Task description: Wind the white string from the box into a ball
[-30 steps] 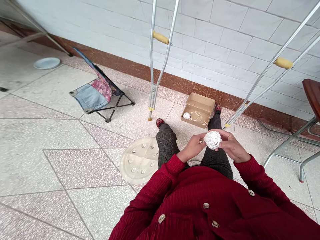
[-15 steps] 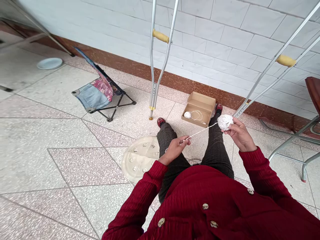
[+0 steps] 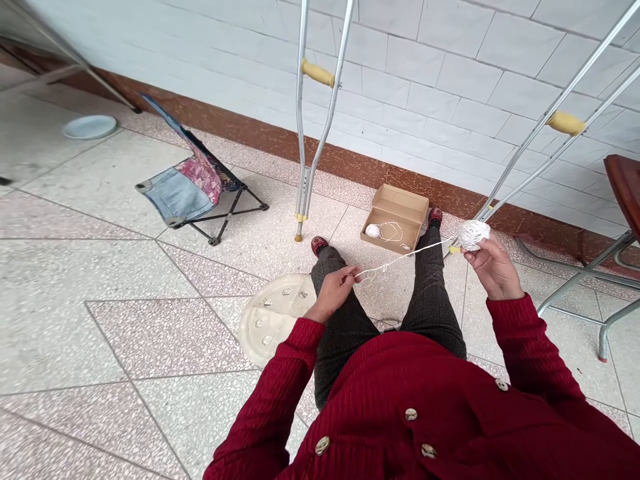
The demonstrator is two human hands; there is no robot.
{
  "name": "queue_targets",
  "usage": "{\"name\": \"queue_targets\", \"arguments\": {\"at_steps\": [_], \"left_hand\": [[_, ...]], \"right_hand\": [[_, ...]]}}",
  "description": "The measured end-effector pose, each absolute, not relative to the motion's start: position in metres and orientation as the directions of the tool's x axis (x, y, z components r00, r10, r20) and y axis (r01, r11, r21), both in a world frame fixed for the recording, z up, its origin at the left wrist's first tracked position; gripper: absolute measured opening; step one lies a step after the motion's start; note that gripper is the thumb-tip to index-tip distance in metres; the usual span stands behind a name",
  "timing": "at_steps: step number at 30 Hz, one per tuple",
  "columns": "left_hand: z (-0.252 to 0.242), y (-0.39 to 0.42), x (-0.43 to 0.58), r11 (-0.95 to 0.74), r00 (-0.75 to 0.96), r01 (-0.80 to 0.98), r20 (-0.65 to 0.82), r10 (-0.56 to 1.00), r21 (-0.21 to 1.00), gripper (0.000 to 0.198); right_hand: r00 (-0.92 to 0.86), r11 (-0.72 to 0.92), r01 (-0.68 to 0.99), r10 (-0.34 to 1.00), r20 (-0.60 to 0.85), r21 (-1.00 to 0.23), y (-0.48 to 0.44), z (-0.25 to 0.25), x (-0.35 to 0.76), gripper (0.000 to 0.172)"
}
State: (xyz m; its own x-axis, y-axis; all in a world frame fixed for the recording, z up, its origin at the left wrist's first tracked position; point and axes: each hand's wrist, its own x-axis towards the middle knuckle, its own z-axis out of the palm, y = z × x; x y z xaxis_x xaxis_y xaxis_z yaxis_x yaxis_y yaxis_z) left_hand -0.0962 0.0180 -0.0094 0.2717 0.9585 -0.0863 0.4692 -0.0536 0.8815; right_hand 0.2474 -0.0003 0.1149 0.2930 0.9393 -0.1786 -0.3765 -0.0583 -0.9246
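Fingers of the right hand (image 3: 494, 267) are curled around a light, soft ball of white string (image 3: 474, 235), best held from below, above the right knee; its limp strand (image 3: 405, 257) is pinched by the left hand (image 3: 333, 290).

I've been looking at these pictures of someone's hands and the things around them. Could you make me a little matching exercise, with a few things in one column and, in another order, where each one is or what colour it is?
Things:
1. Large ball of white string
2. Small ball of string
3. Strand of string
4. Crutch handgrip

Places or colours:
A. Yellow
B. Held in the right hand
C. Inside the open cardboard box
D. Pinched by the left hand

Right pairs: 1-B, 2-C, 3-D, 4-A
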Motion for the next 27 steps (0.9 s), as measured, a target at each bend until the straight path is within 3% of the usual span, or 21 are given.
{"name": "queue_targets", "arguments": {"at_steps": [4, 8, 11, 15, 17, 20, 24, 27], "left_hand": [[-0.031, 0.041, -0.122, 0.02, 0.079, 0.503, -0.068, 0.995, 0.864, 0.035], [-0.034, 0.07, -0.146, 0.174, -0.14, 0.297, -0.137, 0.981, 0.939, 0.037], [-0.03, 0.089, -0.157, 0.145, -0.195, 0.263, -0.095, 0.976, 0.954, 0.039], [-0.021, 0.104, -0.143, 0.034, -0.096, 0.555, 0.023, 0.995, 0.831, 0.037], [-0.014, 0.104, -0.12, -0.051, -0.014, 0.608, 0.075, 0.997, 0.792, 0.035], [-0.002, 0.092, -0.071, -0.157, 0.149, 0.474, 0.097, 0.984, 0.866, 0.038], [0.014, 0.067, -0.003, -0.179, 0.413, 0.198, 0.084, 0.907, 0.964, 0.044], [0.018, 0.054, 0.029, -0.19, 0.47, 0.08, 0.131, 0.873, 0.978, 0.04]], "right_hand": [[0.281, -0.007, -0.377, 0.952, -0.121, -0.926, 0.0, 0.129, 0.252, 0.024], [0.498, 0.218, -0.355, 0.867, 0.014, -0.909, 0.004, 0.141, 0.276, 0.02], [0.568, 0.289, -0.316, 0.821, 0.064, -0.903, 0.003, 0.144, 0.284, 0.02], [0.405, 0.144, -0.335, 0.914, -0.005, -0.931, -0.002, 0.143, 0.258, 0.028], [0.272, 0.028, -0.34, 0.96, -0.07, -0.94, -0.003, 0.141, 0.236, 0.035], [0.113, -0.09, -0.325, 0.985, -0.133, -0.941, 0.0, 0.139, 0.207, 0.043], [-0.001, -0.143, -0.318, 0.989, -0.151, -0.937, 0.006, 0.139, 0.182, 0.045], [-0.046, -0.138, -0.323, 0.99, -0.13, -0.936, 0.008, 0.142, 0.174, 0.044]]}}
